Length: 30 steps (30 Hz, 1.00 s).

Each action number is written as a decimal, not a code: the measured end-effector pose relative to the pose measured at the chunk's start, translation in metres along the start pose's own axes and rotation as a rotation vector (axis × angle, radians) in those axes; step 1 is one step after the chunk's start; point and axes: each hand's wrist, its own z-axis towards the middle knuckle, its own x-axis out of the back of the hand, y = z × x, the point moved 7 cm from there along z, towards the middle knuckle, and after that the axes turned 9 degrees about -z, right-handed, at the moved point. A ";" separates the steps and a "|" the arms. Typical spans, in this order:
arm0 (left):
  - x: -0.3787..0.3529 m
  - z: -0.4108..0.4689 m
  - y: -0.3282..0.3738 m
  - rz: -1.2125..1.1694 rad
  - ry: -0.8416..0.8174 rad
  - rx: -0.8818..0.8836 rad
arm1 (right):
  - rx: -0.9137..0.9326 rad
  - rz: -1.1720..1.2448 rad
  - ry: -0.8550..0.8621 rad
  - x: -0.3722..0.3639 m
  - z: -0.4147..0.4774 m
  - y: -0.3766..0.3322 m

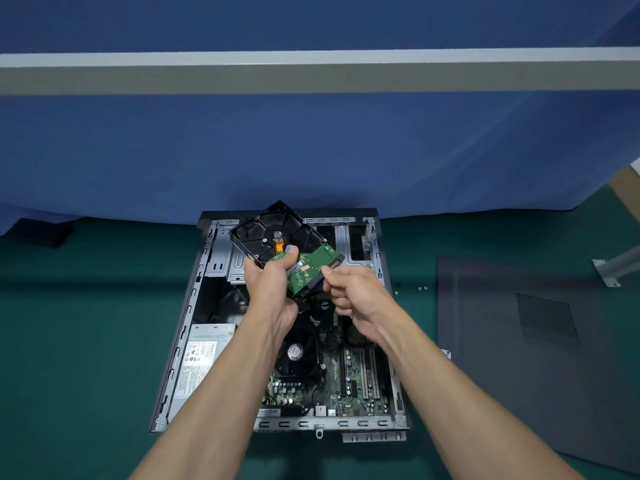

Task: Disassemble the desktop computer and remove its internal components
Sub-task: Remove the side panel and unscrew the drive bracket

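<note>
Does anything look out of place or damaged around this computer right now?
Nothing looks broken. A few small screws lie loose on the green mat just right of the open case, easy to lose. The hard drive is out, tilted in the left hand, right hand pinching its connector edge.

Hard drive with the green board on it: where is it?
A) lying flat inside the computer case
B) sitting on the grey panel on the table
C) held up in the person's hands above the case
C: the left hand grips the hard drive in the air above the open computer case, and the fingers of the right hand pinch its connector end.
</note>
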 end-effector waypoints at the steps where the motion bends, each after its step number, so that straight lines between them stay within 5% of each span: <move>1: -0.001 0.000 0.000 -0.014 0.009 -0.005 | 0.014 -0.044 0.057 -0.001 0.001 -0.001; 3: 0.000 0.001 0.000 -0.042 0.021 -0.003 | 0.033 -0.091 0.164 -0.001 0.002 -0.001; 8: 0.005 0.003 0.002 -0.029 0.035 0.019 | 0.011 -0.080 -0.076 -0.004 0.004 -0.009; 13: 0.005 0.011 0.016 -0.053 0.056 -0.025 | 0.079 -0.156 -0.021 -0.011 0.000 -0.003; 19: -0.002 0.009 0.025 0.036 -0.033 -0.076 | 0.132 -0.694 -0.010 -0.015 -0.014 0.020; 21: -0.007 0.005 0.019 0.082 -0.061 -0.078 | 0.148 -0.684 0.082 -0.004 -0.016 0.017; 25: -0.018 -0.004 -0.002 0.198 -0.111 -0.070 | 0.225 -0.518 0.577 0.056 -0.031 -0.003; 30: -0.052 -0.022 -0.035 0.298 -0.204 -0.012 | 0.332 -0.611 0.411 0.074 -0.040 -0.025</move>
